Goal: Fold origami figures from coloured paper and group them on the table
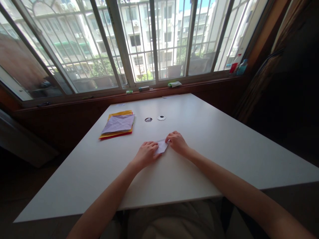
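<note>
Left hand & right hand are pressed flat, fingers down, on small white paper at frame centre on counter; a fold seems mid-crease, so firm sliding pressure w/ steady pinning is prob. needed.

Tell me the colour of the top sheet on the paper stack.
Pale lilac top sheet, over yellow, orange and red sheets; seen in the head view.

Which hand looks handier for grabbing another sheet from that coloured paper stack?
Probably the left hand: the paper stack lies on its side of the table. The right hand would have to cross over the small folded paper.
</note>
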Motion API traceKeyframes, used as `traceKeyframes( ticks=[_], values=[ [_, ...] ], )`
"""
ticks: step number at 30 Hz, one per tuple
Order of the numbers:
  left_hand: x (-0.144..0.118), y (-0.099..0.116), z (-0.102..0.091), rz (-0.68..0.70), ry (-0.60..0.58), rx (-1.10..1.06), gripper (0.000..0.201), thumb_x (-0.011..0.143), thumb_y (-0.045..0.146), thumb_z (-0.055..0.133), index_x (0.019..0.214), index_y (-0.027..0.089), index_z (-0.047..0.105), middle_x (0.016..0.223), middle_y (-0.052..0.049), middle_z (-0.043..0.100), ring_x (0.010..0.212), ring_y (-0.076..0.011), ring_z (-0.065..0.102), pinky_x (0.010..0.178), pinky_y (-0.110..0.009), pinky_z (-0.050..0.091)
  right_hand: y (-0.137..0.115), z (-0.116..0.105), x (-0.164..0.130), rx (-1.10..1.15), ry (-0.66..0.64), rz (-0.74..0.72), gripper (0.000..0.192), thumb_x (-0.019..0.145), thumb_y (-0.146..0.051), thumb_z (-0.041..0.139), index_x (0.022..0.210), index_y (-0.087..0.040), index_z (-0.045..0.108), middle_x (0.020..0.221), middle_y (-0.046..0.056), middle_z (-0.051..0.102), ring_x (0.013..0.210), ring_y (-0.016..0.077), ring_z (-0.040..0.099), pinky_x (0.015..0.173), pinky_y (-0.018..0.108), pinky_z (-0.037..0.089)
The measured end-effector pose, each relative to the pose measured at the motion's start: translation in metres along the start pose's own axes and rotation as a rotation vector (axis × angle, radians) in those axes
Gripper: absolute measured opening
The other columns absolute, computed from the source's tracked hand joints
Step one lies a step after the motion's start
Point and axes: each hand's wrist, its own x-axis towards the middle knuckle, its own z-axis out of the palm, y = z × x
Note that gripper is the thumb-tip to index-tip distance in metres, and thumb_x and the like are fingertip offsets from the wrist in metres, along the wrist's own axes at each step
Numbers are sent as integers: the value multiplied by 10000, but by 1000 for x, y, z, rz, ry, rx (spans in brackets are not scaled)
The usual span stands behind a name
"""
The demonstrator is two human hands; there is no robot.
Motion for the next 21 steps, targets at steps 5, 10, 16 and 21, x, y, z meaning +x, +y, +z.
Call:
traceKeyframes(
  ticks=[5,10,16,21],
  values=[
    [0,-5,8,-32,0,-15,331,852,204,366,1161,189,483,1249,-73,483,1159,-203,417,962,-384,318,0,-8,0,-64,-21,40,241,730,-83,464,598,-170,646,698,58,643,746,179,491,711,284,357],
    [3,-8,8,-21,29,-205,297,856,228,365,1080,262,557,1175,-14,553,1090,-158,490,906,-293,396,1,-4,-1,76,4,-53,212,706,-47,477,644,-181,629,708,51,608,753,173,492,685,265,378],
    [5,-18,13,-89,96,-390,234,823,271,437,943,259,637,1056,10,623,981,-152,562,861,-274,431,-3,-1,-4,188,-67,-202,120,740,-145,519,757,-187,630,774,33,559,726,128,502,661,230,383],
    [8,-21,18,-163,173,-398,243,831,284,421,894,236,651,950,-5,655,874,-154,588,798,-269,449,-1,1,-3,221,-65,-206,117,760,-268,549,759,-187,632,777,31,557,715,122,511,655,232,384]
  ],
)
